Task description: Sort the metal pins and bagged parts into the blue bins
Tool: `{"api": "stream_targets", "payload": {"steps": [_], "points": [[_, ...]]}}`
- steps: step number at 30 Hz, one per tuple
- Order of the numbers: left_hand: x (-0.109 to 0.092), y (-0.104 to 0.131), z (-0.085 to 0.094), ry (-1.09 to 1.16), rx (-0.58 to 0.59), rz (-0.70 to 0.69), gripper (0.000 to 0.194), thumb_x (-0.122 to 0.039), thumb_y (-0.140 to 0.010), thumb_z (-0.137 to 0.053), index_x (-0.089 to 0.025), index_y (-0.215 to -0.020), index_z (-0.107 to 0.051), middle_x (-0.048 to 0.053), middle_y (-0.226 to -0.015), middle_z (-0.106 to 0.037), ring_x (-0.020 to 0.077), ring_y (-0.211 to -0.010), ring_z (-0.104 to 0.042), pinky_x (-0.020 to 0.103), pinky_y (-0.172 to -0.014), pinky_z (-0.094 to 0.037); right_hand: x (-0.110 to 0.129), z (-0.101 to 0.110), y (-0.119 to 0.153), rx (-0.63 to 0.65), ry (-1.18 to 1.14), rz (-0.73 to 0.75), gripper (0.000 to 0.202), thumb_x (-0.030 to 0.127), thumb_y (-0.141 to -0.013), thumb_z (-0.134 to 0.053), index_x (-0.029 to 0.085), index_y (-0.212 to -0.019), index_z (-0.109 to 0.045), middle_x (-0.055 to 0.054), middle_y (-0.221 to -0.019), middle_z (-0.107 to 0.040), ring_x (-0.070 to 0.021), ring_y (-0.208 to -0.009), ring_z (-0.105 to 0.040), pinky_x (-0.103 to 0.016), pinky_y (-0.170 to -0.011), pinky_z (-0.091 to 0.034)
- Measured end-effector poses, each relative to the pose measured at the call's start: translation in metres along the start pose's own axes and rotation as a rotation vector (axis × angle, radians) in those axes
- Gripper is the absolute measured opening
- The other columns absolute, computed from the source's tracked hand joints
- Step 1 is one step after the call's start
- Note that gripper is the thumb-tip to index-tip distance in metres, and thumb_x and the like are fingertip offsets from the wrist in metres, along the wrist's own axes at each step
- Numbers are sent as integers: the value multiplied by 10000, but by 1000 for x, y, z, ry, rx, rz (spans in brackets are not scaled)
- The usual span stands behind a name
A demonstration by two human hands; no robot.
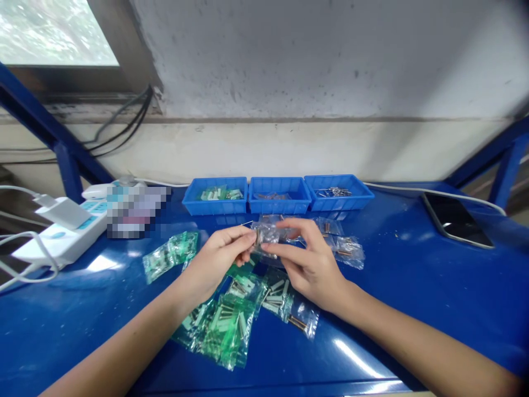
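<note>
My left hand (225,248) pinches the left edge of a small clear plastic bag (270,234) with metal pieces in it that look like screws. A thin metal piece sticks out above my left fingertips. From the right, my right hand (312,259) grips the same bag, one fingertip pressed on its front and another finger raised over it. Below the hands lie green-tinted bags (227,331) of screws and pale plugs. Close to my right wrist is a clear bag (303,320) with long brass-coloured screws. More clear bags (349,251) lie behind my right hand.
Three blue bins stand along the wall: a left bin (215,207) with green bags, a middle bin (279,207) with clear bags, and a right bin (343,204) with loose metal pieces. A power strip (61,237) with cables is left; a phone (457,220) lies right.
</note>
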State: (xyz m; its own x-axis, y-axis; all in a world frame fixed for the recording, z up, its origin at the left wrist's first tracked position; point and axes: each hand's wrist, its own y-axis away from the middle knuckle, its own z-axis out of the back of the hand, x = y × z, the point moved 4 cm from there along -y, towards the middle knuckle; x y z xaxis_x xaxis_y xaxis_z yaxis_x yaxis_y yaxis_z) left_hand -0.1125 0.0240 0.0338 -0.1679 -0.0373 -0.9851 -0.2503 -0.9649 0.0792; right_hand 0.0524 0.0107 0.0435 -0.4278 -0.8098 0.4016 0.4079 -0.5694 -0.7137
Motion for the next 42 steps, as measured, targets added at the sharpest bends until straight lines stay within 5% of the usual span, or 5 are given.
{"api": "stream_targets", "payload": {"steps": [9, 14, 21, 26, 42], "points": [[-31, 30, -11, -848, -239, -916, 186, -93, -842, -569, -226, -950, -641, 27, -873, -639, 156, -797, -572, 288, -702, -468, -5, -1, -8, 62, -472, -480, 342, 362, -921, -410, 186, -738, -640, -16, -692, -571, -134, -655, -538, -290, -618, -464], [-27, 27, -17, -836, -131, -849, 166, -106, -860, -541, -190, -968, -635, 60, -982, -620, 185, -922, -554, 344, -817, -467, -8, 16, -10, -166, -262, -450, 107, 241, -842, -557, 184, -825, -646, 7, -681, -620, -111, -578, -551, -247, -531, -442], [-8, 17, -20, -962, 60, -527, 240, -279, -910, -501, -205, -1123, -584, 54, -1118, -597, 221, -1049, -517, 430, -918, -446, -8, 99, -35, -949, 429, 180, 247, 114, -778, -615, 236, -990, -651, -25, -842, -617, -162, -724, -579, -313, -634, -466], [6, 12, -24, -1074, 165, -419, 341, -342, -900, -521, -253, -1230, -528, 23, -1247, -576, 254, -1158, -480, 475, -961, -403, -58, 59, -52, -128, 662, 13, 117, 255, -826, -575, 207, -846, -680, -52, -742, -663, -286, -941, -570, -436, -780, -421], [1, 6, -17, -1159, 36, -446, 191, -182, -933, -415, -180, -875, -597, 19, -881, -645, 197, -828, -570, 394, -795, -394, -32, -2, -9, 605, 206, -55, 226, 146, -826, -535, 210, -1016, -641, -66, -913, -578, -208, -886, -508, -372, -788, -428]]}}
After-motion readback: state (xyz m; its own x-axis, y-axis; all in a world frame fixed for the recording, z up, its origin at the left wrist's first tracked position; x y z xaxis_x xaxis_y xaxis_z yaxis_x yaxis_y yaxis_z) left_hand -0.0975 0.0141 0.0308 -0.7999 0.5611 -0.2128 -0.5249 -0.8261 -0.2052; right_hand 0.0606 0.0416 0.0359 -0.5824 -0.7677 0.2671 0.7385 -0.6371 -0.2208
